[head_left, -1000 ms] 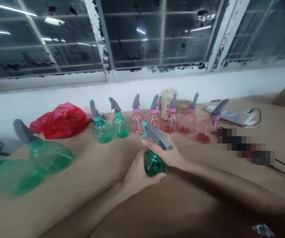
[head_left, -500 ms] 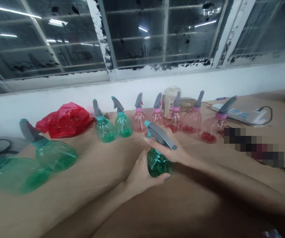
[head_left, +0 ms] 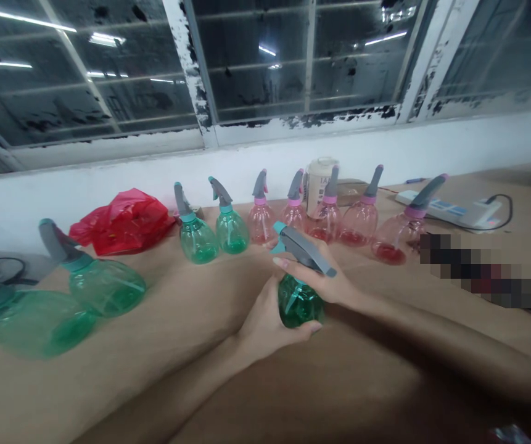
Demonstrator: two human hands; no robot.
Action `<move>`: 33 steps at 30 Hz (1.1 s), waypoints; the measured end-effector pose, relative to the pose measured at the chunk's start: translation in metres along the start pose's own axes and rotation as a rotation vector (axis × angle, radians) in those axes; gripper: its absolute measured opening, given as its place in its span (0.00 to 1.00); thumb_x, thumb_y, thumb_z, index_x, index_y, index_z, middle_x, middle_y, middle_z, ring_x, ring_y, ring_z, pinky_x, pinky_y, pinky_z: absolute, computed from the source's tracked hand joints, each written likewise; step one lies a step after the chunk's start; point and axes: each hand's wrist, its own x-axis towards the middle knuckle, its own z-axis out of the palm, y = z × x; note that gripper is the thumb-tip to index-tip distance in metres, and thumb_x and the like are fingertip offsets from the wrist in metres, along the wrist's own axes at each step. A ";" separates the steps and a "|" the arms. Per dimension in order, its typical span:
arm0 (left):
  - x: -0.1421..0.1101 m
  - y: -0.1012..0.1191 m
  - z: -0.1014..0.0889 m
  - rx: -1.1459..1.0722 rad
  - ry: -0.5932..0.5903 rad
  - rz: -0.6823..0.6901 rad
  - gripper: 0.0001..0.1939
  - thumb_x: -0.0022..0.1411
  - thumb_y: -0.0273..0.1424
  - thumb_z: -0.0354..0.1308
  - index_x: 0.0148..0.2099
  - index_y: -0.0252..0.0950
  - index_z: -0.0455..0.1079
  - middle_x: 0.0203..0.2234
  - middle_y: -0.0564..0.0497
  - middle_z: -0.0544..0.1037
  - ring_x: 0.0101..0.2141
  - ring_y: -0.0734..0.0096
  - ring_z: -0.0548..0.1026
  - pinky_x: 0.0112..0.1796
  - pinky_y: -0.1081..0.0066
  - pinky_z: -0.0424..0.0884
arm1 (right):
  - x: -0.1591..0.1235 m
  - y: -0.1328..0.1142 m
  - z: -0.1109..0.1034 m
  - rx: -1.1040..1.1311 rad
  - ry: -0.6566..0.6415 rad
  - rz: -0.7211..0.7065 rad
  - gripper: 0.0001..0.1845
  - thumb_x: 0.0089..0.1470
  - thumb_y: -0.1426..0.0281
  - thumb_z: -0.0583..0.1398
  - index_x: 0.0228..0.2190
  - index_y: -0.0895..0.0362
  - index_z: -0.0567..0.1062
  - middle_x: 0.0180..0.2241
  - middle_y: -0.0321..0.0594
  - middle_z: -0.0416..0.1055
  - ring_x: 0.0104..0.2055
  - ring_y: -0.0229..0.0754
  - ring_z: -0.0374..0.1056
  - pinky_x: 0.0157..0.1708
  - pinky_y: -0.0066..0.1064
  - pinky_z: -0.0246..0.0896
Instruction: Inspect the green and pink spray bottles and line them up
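Observation:
Both hands hold a green see-through spray bottle (head_left: 298, 303) with a grey and teal trigger head, its nozzle facing left. My left hand (head_left: 265, 320) wraps round the bottle's round body from the left, thumb across the lower front. My right hand (head_left: 323, 271) is closed about the neck and trigger head, fingers under the nozzle side. Parts of the bottle's far side are hidden by the hands. Behind stand two green spray bottles (head_left: 199, 242) and a row of several pink spray bottles (head_left: 359, 223) holding red liquid.
At the left are two more green spray bottles (head_left: 108, 287). A red plastic bag (head_left: 126, 222) lies by the wall. Behind the pink row stands a pale cup (head_left: 321, 185). To the right are a white power strip (head_left: 454, 209), black cables and a blurred-out object (head_left: 482, 271).
The whole scene has shifted a little to the right in view. Both hands keep the same hold on the green spray bottle; its turn, if any, is too slight to tell.

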 end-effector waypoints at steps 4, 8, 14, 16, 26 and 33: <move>0.000 -0.001 0.000 -0.018 -0.013 0.015 0.39 0.46 0.35 0.65 0.57 0.37 0.51 0.50 0.42 0.67 0.51 0.49 0.66 0.48 0.50 0.65 | -0.003 0.003 0.001 0.038 0.009 0.035 0.16 0.51 0.63 0.59 0.43 0.51 0.69 0.39 0.38 0.71 0.41 0.42 0.70 0.42 0.37 0.65; 0.000 -0.001 0.000 -0.012 -0.023 0.021 0.38 0.46 0.35 0.64 0.57 0.38 0.51 0.49 0.42 0.67 0.50 0.49 0.67 0.48 0.50 0.66 | -0.005 0.004 0.002 0.036 0.042 0.007 0.17 0.51 0.63 0.60 0.44 0.50 0.69 0.43 0.41 0.69 0.45 0.45 0.68 0.45 0.41 0.64; -0.001 0.000 0.000 0.004 -0.003 0.014 0.36 0.47 0.37 0.64 0.56 0.38 0.53 0.48 0.43 0.69 0.48 0.51 0.69 0.46 0.51 0.67 | -0.006 0.005 0.000 0.000 0.043 0.028 0.16 0.51 0.64 0.60 0.43 0.52 0.70 0.35 0.38 0.71 0.37 0.43 0.69 0.38 0.38 0.65; -0.001 0.001 -0.001 0.013 0.000 0.016 0.36 0.47 0.37 0.64 0.56 0.38 0.53 0.48 0.43 0.69 0.48 0.50 0.69 0.46 0.51 0.67 | -0.006 0.005 0.000 -0.009 0.030 0.023 0.18 0.51 0.65 0.59 0.44 0.53 0.70 0.36 0.38 0.72 0.38 0.43 0.69 0.40 0.38 0.64; -0.001 0.000 0.000 0.014 -0.004 -0.011 0.40 0.46 0.36 0.65 0.58 0.38 0.51 0.49 0.42 0.68 0.49 0.49 0.68 0.48 0.48 0.65 | -0.004 0.002 0.000 0.011 0.005 -0.010 0.16 0.49 0.70 0.57 0.42 0.52 0.71 0.37 0.39 0.72 0.36 0.42 0.68 0.42 0.38 0.63; -0.002 -0.002 0.000 0.017 -0.014 -0.001 0.44 0.46 0.38 0.65 0.60 0.38 0.47 0.51 0.41 0.66 0.52 0.47 0.65 0.49 0.47 0.64 | 0.001 0.002 -0.003 0.011 -0.045 -0.030 0.13 0.45 0.74 0.56 0.36 0.51 0.70 0.32 0.36 0.69 0.33 0.41 0.67 0.35 0.35 0.63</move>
